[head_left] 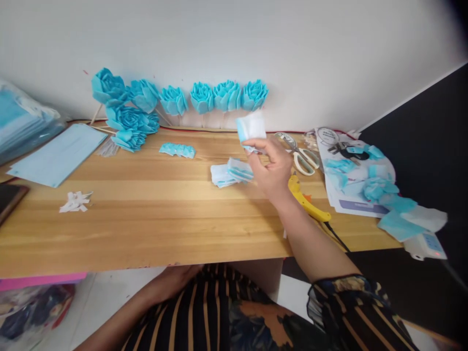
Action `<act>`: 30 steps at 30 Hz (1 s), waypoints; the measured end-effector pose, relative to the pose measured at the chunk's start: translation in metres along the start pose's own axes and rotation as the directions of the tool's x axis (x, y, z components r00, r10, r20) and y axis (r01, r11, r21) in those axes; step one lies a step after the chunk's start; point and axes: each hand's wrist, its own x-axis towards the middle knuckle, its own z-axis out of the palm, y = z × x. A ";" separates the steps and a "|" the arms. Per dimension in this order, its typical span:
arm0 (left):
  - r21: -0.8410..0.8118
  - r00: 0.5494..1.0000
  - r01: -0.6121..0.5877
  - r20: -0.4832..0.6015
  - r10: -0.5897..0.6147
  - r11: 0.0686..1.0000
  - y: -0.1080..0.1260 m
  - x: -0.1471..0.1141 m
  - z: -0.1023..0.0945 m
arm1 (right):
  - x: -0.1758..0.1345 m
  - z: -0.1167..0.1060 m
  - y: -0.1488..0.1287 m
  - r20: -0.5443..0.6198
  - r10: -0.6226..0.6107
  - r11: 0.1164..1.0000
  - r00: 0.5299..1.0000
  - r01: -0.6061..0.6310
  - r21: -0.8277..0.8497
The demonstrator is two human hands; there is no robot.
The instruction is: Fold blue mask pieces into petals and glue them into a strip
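Observation:
Between the thumb and fingers of my right hand [272, 163] is a small blue-and-white fabric square [252, 127], raised above the table. Just below it lies a stack of folded blue-and-white fabric pieces [224, 175]. Beside my right wrist rests a yellow glue gun [307, 200] with a black cord. White-handled scissors [306, 161] lie behind it. My left hand [186, 277] is down at my lap near the table's front edge, its fingers hidden. Small blue fabric petals [177, 150] sit in a row at mid-table.
Several blue fabric roses [202, 97] line the wall. Flat blue sheets [58, 151] and white strips [76, 201] lie at left, with a plastic-wrapped pack [25, 122] and a dark phone-like object [10, 200]. Fabric scraps [380, 187] cover papers at right, near a white power strip [426, 245].

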 end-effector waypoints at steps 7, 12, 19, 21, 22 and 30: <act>0.013 0.975 0.015 0.223 -0.018 1.000 0.036 -0.070 -0.063 | -0.003 0.005 -0.006 0.165 -0.144 0.990 0.976 0.143 0.016; 0.440 0.949 -0.297 0.035 0.314 0.847 0.069 -0.020 -0.074 | 0.001 0.001 0.005 0.032 -0.027 0.999 0.999 0.026 0.025; 0.804 0.860 -0.374 0.114 0.497 0.463 0.060 0.056 -0.052 | 0.004 0.001 0.011 -0.029 -0.054 0.998 0.998 0.055 0.031; 0.797 0.850 -0.414 0.166 0.499 0.440 0.067 0.067 -0.048 | 0.005 0.001 0.011 -0.029 -0.065 0.997 0.997 0.066 0.037; 0.789 0.844 -0.435 0.191 0.501 0.434 0.073 0.074 -0.046 | 0.005 0.001 0.011 -0.029 -0.065 0.997 0.997 0.066 0.040; 0.814 0.866 -0.408 0.204 0.456 0.412 0.119 0.132 -0.034 | 0.006 -0.001 0.013 -0.033 -0.062 0.998 0.998 0.063 0.027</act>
